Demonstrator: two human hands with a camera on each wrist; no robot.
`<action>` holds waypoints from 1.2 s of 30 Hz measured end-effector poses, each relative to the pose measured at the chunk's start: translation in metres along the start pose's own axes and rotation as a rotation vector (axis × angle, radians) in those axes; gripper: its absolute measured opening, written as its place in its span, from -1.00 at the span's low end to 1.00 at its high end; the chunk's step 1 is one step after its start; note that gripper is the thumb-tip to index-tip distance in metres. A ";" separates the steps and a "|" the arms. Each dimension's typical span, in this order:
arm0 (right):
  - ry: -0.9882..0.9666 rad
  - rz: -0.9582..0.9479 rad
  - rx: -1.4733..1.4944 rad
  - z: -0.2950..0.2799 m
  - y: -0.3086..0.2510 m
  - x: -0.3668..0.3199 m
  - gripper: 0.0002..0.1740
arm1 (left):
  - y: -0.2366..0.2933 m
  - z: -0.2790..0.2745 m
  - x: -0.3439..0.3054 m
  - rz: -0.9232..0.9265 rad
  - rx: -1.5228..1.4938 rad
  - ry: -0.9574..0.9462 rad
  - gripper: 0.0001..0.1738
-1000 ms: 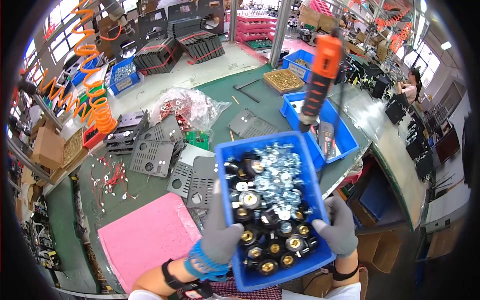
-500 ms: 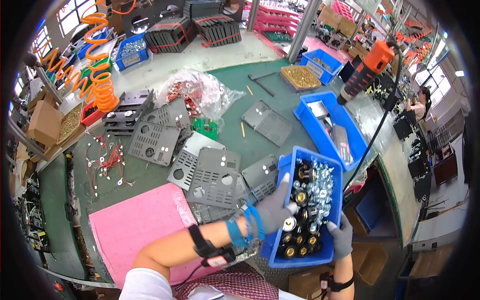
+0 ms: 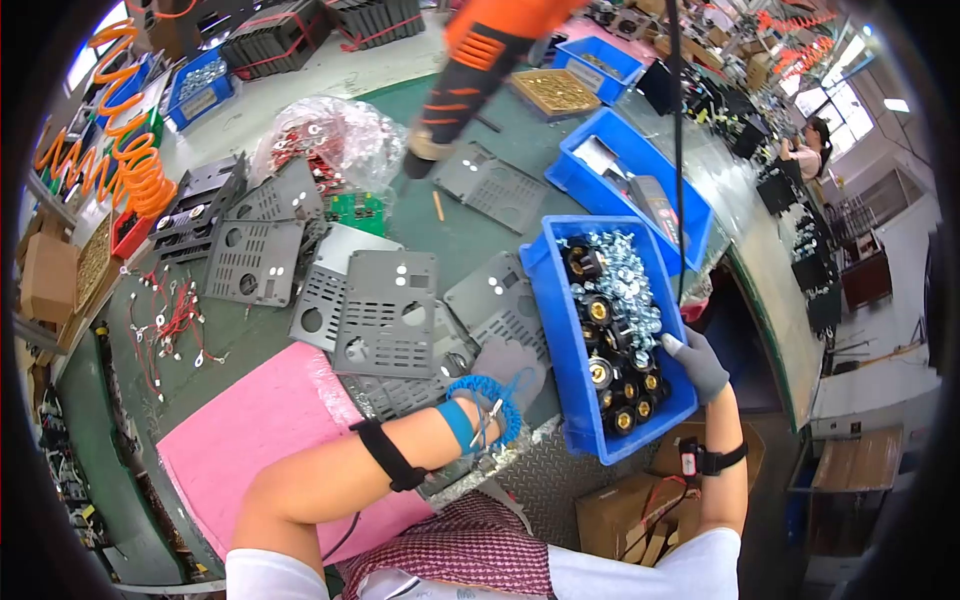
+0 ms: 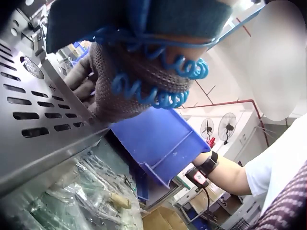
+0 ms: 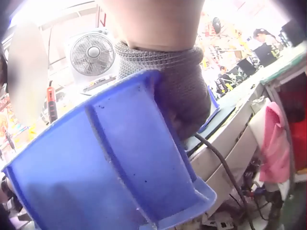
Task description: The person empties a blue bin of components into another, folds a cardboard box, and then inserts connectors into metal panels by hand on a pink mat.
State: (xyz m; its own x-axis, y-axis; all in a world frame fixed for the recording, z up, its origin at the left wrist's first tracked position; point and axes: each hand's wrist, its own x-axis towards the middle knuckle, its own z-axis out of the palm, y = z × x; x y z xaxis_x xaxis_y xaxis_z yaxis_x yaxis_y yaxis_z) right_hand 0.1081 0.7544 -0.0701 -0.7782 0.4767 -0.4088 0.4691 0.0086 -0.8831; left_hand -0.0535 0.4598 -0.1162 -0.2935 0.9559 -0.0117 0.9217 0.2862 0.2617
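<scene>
My right hand (image 3: pixel 697 368) grips the right rim of a blue plastic bin (image 3: pixel 578 400), thumb over the inside edge. Inside are shiny metal screws (image 3: pixel 622 275) and black round parts with brass centres (image 3: pixel 600 372). The bin overlaps the table's front edge and leans against another blue bin in the head view. Left of it, my gloved left hand (image 3: pixel 510 372) lies at a grey slotted metal plate (image 3: pixel 495 300), its fingers (image 4: pixel 79 74) by the plate's edge in the left wrist view. More slotted plates (image 3: pixel 385 310) lie under and beside that hand.
A second blue bin (image 3: pixel 585 140) with a boxed item stands behind. An orange and black power driver (image 3: pixel 465 80) hangs over the table. A pink foam sheet (image 3: pixel 250 440), red wires (image 3: pixel 170 320) and a clear bag of red parts (image 3: pixel 330 145) lie to the left.
My left hand has let go of the blue bin and moved left onto the plates. The right hand keeps hold of the bin, which has shifted right since the first frame. The hanging driver swings.
</scene>
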 end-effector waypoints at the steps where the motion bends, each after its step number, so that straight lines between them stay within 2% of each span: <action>1: -0.051 0.008 0.019 -0.002 0.001 -0.002 -0.31 | -0.005 0.013 0.000 0.155 0.093 0.042 -0.83; 2: -0.040 0.006 -0.029 -0.005 0.003 -0.002 -0.31 | -0.006 0.016 0.001 0.305 0.189 0.088 -0.86; 3: -0.060 0.002 -0.024 -0.005 0.000 -0.006 -0.31 | -0.006 0.018 0.002 0.310 0.194 0.090 -0.86; 7: -0.113 -0.008 0.006 -0.011 -0.008 -0.007 -0.31 | -0.009 0.003 0.001 0.573 0.290 -0.044 -0.92; 10: -0.189 0.005 0.007 -0.033 -0.010 0.004 -0.30 | -0.003 -0.024 -0.014 0.673 0.324 -0.101 -0.93; 11: -0.189 -0.003 0.004 -0.043 -0.005 0.011 -0.30 | -0.001 -0.038 -0.021 0.688 0.213 -0.027 -0.96; 13: -0.203 -0.023 -0.046 -0.055 0.007 0.023 -0.28 | 0.009 -0.086 -0.047 0.628 0.059 0.267 -0.89; 14: -0.207 -0.042 -0.046 -0.048 -0.002 0.019 -0.28 | 0.015 -0.112 -0.066 0.622 0.071 0.273 -0.89; 16: -0.157 -0.058 -0.250 -0.055 0.001 0.025 -0.27 | 0.024 -0.140 -0.113 0.563 -0.214 0.072 -0.81; 17: -0.159 -0.076 -0.246 -0.044 -0.007 0.022 -0.27 | 0.024 -0.128 -0.135 0.600 -0.300 0.144 -0.83; 20: -0.181 -0.087 -0.236 -0.011 -0.018 0.032 -0.24 | 0.025 -0.169 -0.178 0.508 -0.296 0.220 -0.87; 22: -0.217 -0.101 -0.182 0.018 -0.028 0.043 -0.19 | 0.024 -0.174 -0.199 0.391 -0.245 0.258 -0.90; 23: -0.256 -0.130 -0.115 0.030 -0.028 0.056 -0.21 | 0.024 -0.174 -0.207 0.384 -0.244 0.254 -0.90; 26: -0.317 -0.233 -0.185 0.061 -0.051 0.085 -0.30 | 0.031 -0.171 -0.238 0.222 -0.133 0.169 -0.90; 28: -0.278 -0.187 -0.262 0.078 -0.064 0.098 -0.31 | 0.039 -0.166 -0.263 0.113 0.130 0.145 -0.82; 29: -0.268 -0.243 -0.302 0.084 -0.065 0.105 -0.37 | 0.042 -0.155 -0.275 0.073 0.288 0.125 -0.80; 30: -0.170 -0.265 -0.539 0.088 -0.071 0.110 -0.45 | 0.042 -0.141 -0.289 0.010 0.281 0.115 -0.80; 31: -0.114 -0.371 -0.753 0.083 -0.063 0.130 -0.48 | 0.045 -0.121 -0.305 -0.118 0.280 0.143 -0.81; 32: -0.028 -0.603 -0.630 0.077 -0.055 0.139 -0.51 | 0.047 -0.100 -0.325 -0.249 0.292 0.170 -0.82; 33: 0.273 -0.855 -0.872 0.073 -0.057 0.137 -0.54 | 0.046 -0.076 -0.343 -0.312 0.291 0.156 -0.84; 34: 0.505 -0.861 -0.754 0.067 -0.067 0.131 -0.56 | 0.046 -0.052 -0.358 -0.362 0.284 0.149 -0.87; 36: 0.774 -0.789 -1.331 0.043 -0.061 0.143 -0.56 | 0.049 -0.009 -0.375 -0.507 0.230 0.204 -0.87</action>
State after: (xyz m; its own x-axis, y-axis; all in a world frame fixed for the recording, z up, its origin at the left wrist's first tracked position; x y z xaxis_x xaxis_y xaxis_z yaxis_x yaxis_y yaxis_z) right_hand -0.0501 0.7848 -0.0844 -0.7937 0.2752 0.5425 0.4105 0.9004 0.1439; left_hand 0.0995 0.1151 -0.0902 -0.7335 0.6705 0.1111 0.6782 0.7328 0.0553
